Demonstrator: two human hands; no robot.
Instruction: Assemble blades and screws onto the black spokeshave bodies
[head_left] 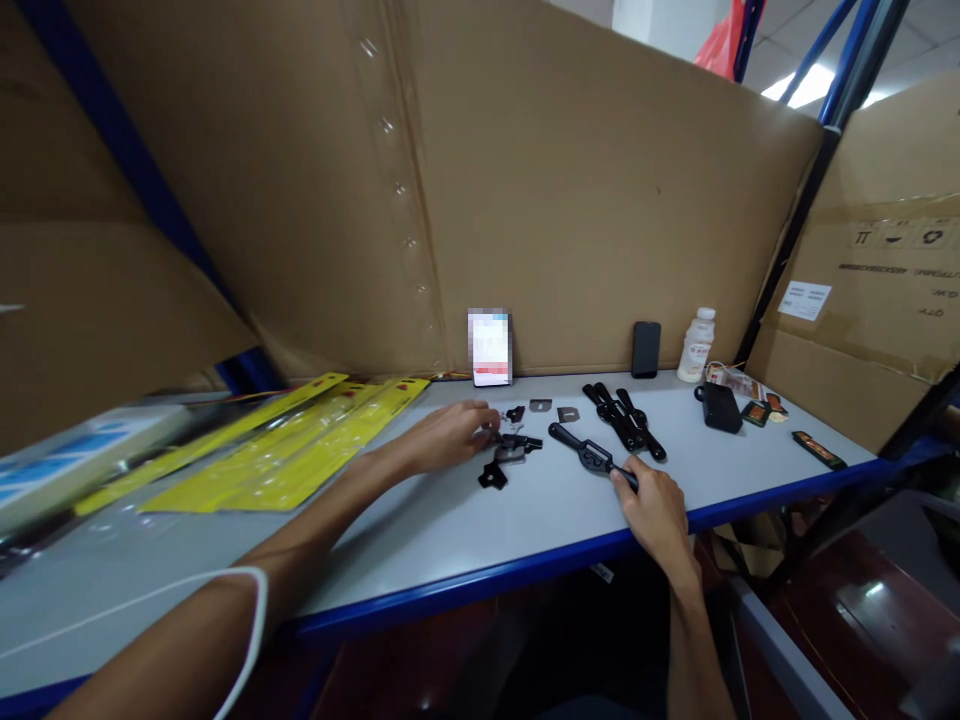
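My right hand (pixel 658 508) is closed round one handle of a black spokeshave (pixel 595 457), which lies slantwise just above or on the table; I cannot tell which. My left hand (pixel 450 437) reaches over a group of small dark metal parts (pixel 512 447), its fingertips pinched together among them. What sits between those fingers is too small to make out. Close by are two flat grey blades (pixel 540 405) and a black cap-like piece (pixel 493 476). Several more black spokeshaves (pixel 619 415) lie in a pile beyond my right hand.
Yellow-backed clear packs (pixel 322 450) cover the left side, beside a white-and-blue box (pixel 90 455). A lit screen (pixel 491 348) and a dark phone (pixel 646 350) lean against the cardboard. A white bottle (pixel 697 347) and black case (pixel 721 407) stand right. A white cable (pixel 259 610) crosses my left arm.
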